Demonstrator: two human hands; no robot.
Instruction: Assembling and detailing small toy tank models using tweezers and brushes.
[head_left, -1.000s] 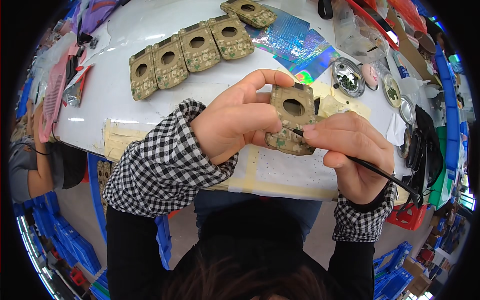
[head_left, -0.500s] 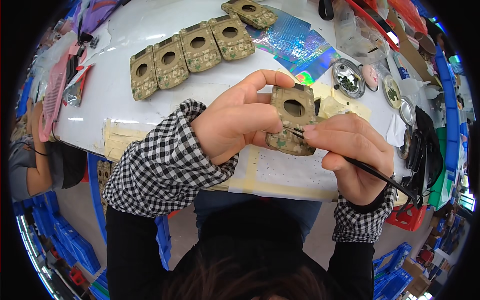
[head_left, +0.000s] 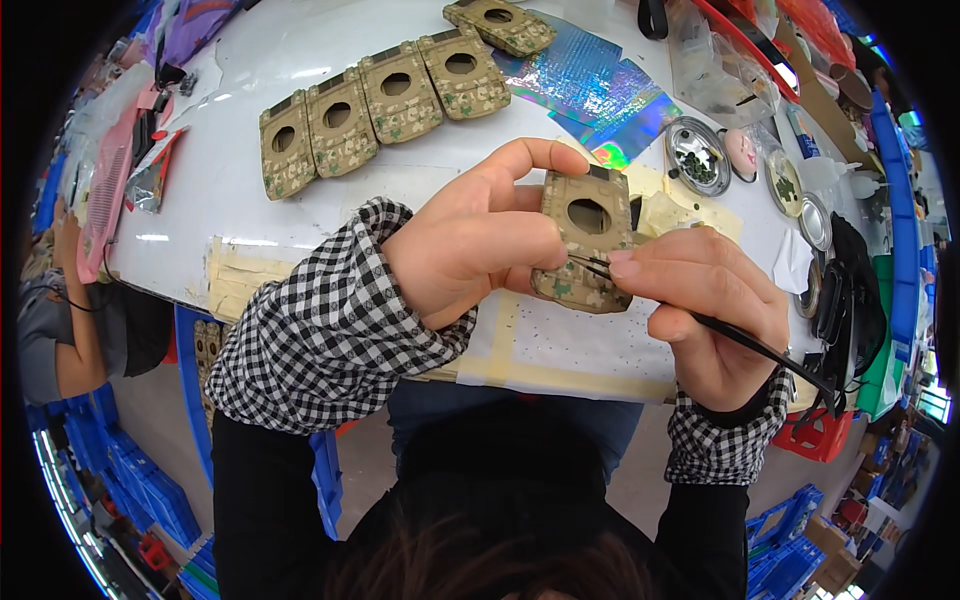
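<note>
Head view, hands [head_left: 470, 235] [head_left: 715, 300] overlapping shell [head_left: 592, 243], tweezers [head_left: 742, 334] partly hidden

Held shell [head_left: 603, 246]: tan, green and brown camouflage
Tweezers [head_left: 752, 342]: black
Cuffs [head_left: 320, 325]: black-and-white check
Foil sheets [head_left: 575, 70]: iridescent blue

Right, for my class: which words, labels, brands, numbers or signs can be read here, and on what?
No text is readable.
Red-and-white packet: any print is too small and blurred.
Shiny blue sheets: any marks are too fine to read.
Held camouflage piece: no legible lettering.
</note>
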